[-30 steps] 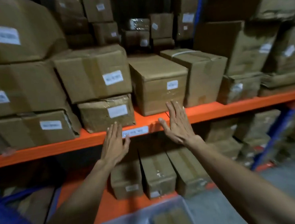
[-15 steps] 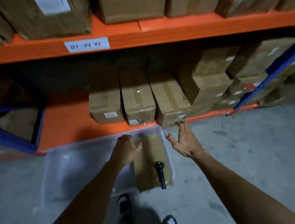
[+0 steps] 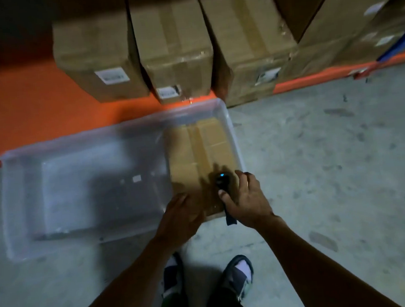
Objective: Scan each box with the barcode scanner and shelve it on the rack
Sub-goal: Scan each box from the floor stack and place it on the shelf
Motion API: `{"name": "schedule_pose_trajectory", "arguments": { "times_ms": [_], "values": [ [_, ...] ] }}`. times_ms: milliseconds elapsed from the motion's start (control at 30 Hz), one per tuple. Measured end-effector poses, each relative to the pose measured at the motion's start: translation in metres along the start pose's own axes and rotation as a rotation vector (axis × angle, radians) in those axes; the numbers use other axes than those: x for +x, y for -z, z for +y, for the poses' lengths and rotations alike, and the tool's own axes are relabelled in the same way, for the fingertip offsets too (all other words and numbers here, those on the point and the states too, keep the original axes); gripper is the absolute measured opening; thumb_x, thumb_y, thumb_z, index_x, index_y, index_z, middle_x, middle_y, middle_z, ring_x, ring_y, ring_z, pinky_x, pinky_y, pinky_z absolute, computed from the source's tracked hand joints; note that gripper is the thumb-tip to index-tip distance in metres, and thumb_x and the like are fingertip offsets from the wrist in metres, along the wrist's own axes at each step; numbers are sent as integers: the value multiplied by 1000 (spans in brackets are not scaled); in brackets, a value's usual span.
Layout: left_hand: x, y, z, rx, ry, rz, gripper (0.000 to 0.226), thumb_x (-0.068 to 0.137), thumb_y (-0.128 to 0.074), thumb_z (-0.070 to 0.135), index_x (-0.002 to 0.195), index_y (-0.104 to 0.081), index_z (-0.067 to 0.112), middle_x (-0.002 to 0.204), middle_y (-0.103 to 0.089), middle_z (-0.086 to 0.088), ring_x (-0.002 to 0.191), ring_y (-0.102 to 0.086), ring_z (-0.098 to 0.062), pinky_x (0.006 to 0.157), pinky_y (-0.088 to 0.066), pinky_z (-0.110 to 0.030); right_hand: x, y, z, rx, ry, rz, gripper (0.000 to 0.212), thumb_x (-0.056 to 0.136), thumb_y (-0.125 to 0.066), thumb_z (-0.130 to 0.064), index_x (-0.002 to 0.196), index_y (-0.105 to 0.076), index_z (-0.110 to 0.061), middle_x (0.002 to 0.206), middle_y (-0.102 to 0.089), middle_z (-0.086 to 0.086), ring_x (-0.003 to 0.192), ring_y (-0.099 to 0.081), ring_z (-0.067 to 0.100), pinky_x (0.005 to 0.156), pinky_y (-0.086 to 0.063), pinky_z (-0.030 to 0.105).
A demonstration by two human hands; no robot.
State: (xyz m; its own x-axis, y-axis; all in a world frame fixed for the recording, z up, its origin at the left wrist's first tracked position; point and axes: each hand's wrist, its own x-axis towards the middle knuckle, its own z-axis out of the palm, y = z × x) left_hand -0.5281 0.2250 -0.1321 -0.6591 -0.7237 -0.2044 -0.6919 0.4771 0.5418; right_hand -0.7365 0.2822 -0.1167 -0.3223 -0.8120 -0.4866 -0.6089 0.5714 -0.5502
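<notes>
A taped brown cardboard box (image 3: 201, 153) lies in the right end of a clear plastic bin (image 3: 51, 150) on the floor. A black barcode scanner (image 3: 222, 183) with a small blue light rests on the box's near end. My right hand (image 3: 246, 200) is closed around the scanner's handle. My left hand (image 3: 181, 218) lies flat over the box's near left corner at the bin's rim, fingers together.
The orange bottom shelf (image 3: 35, 106) of the rack holds three labelled cartons (image 3: 96, 50) side by side, with more cartons (image 3: 355, 20) to the right. Grey concrete floor (image 3: 330, 155) stretches right of the bin. My feet (image 3: 235, 276) stand just behind the bin.
My view dropped from the upper shelf to the floor bin. Both hands came down from the shelf beam; the right one closed on the scanner, the left one landed on the box.
</notes>
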Motion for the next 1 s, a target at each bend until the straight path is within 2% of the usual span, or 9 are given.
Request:
{"name": "schedule_pose_trajectory", "arguments": {
  "times_ms": [67,233,367,533,600,700,833,933,1000],
  "values": [
    [3,-42,-22,-70,43,-4,39,89,-71,22,120,-65,0,118,-66,-21,111,-63,-41,93,-52,-44,17,-33,16,10,-3,11,73,98,-63,-50,153,-36,-12,140,-43,16,130,-45,34,107,-43,42],
    [9,-113,-69,17,6,-51,46,94,-64,31,135,-59,10,138,-58,-12,133,-48,-34,112,-35,-46,51,-89,40,37,-54,96,83,95,-69,-47,160,-31,-12,138,-44,20,126,-51,41,99,-49,49],
    [-3,-138,-88,17,94,8,68,91,-62,46,150,-37,23,158,-29,3,150,-15,-28,116,0,-61,67,-106,54,75,-124,100,82,96,-67,-40,163,-23,-22,142,-43,21,121,-58,47,99,-51,51],
    [-5,-135,-88,-90,23,3,62,93,-57,32,148,-35,16,154,-31,-6,143,-25,-45,102,-45,-62,65,-101,64,223,-129,124,74,96,-64,-25,160,-28,-24,134,-59,17,116,-62,39,96,-50,41],
    [-3,-129,-86,-91,15,11,62,93,-63,25,149,-38,19,154,-33,-8,142,-27,-46,96,-49,-63,57,-94,64,279,-118,143,70,96,-64,-25,157,-31,-29,114,-68,10,101,-68,32,84,-53,35],
    [12,-102,-82,-48,-27,3,52,101,-36,47,145,-47,21,156,-34,-5,144,-30,-41,91,-54,-60,47,-79,61,372,-99,196,66,94,-64,-26,147,-32,-47,91,-68,-12,78,-70,11,69,-54,29],
    [56,-43,-68,54,10,46,51,90,-32,70,138,-44,57,161,-30,10,148,-29,-19,105,-47,-49,37,-50,49,543,-16,362,70,94,-64,-13,141,-34,-56,102,-67,-34,93,-66,-12,69,-51,7],
    [75,-16,-61,147,-25,77,45,94,-59,36,136,-52,49,156,-39,-6,140,-41,-31,77,-58,-56,35,-31,32,628,37,456,75,93,-62,-2,147,-35,-47,111,-55,-53,103,-61,-18,75,-48,2],
    [74,-11,-62,219,-30,32,52,96,-59,19,139,-49,46,159,-32,-8,143,-36,-32,77,-59,-54,38,-25,21,671,54,487,74,94,-62,0,149,-36,-42,113,-53,-54,108,-58,-20,79,-47,2]
  ]
}}
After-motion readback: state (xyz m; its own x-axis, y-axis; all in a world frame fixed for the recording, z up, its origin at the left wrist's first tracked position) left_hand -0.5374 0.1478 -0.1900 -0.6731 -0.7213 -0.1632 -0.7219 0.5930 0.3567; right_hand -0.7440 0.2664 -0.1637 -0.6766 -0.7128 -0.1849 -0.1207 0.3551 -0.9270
